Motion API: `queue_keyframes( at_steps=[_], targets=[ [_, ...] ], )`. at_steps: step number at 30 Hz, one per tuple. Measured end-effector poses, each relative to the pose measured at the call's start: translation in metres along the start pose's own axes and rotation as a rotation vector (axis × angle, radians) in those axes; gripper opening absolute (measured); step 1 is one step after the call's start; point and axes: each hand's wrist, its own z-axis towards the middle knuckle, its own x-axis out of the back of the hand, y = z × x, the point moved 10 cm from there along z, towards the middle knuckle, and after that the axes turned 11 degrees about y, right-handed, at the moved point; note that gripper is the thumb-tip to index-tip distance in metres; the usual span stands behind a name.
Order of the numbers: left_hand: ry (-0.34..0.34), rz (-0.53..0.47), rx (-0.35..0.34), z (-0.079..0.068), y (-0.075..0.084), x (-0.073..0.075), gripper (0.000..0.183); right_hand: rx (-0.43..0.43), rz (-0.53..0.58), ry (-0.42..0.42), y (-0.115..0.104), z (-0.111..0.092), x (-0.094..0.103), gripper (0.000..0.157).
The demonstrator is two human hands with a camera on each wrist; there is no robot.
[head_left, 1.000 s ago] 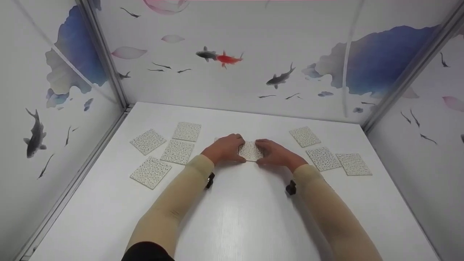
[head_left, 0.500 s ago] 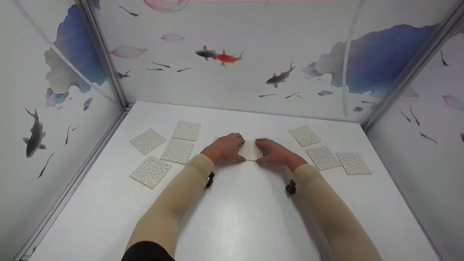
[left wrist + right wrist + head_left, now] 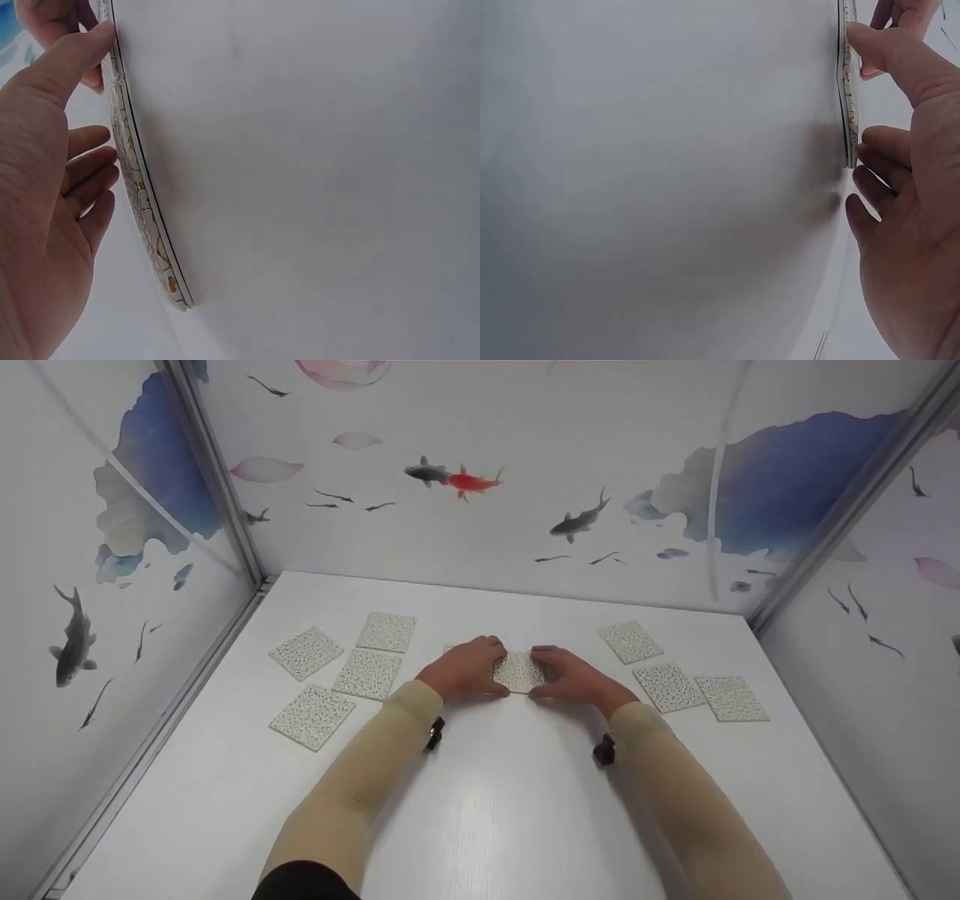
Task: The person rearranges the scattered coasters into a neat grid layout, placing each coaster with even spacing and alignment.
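Between the two hands lies a square tile [image 3: 518, 673] with a cream, dark-speckled face, flat on the white table. My left hand [image 3: 466, 667] holds its left side, thumb at the near edge and fingertips at the far edge. My right hand [image 3: 574, 676] grips the right side in the same way. A sliver of another speckled tile [image 3: 448, 647] shows behind the left hand, which hides most of it. In the left wrist view the tile edge [image 3: 142, 184] runs past the thumb [image 3: 94, 45]. The right thumb [image 3: 866, 41] presses the near edge in the right wrist view.
Several similar tiles lie on the left, among them a near tile [image 3: 312, 717] and a far tile [image 3: 386, 632]. On the right lie three more, including the outermost tile [image 3: 732, 699]. Printed panels [image 3: 480, 547] wall the table at the back and sides.
My right hand has shifted very slightly to the right. The left hand and the tiles look the same.
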Motion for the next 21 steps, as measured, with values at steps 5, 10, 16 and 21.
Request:
queue_keyframes(
  at_steps=[5,10,16,21],
  targets=[
    [-0.007,0.002,0.005,0.001,0.0,-0.001,0.083,-0.008,-0.004,0.033,0.005,-0.005,0.006,0.091],
    [-0.015,-0.005,0.007,0.0,0.0,-0.002,0.082,0.008,-0.018,0.054,0.009,-0.012,0.011,0.089],
    [-0.021,0.012,-0.011,-0.007,0.002,0.002,0.082,-0.015,-0.006,0.068,0.012,-0.023,0.013,0.088],
    [-0.024,0.008,-0.005,-0.014,0.001,0.005,0.086,-0.015,-0.02,0.072,0.006,-0.033,0.014,0.087]
  ],
)
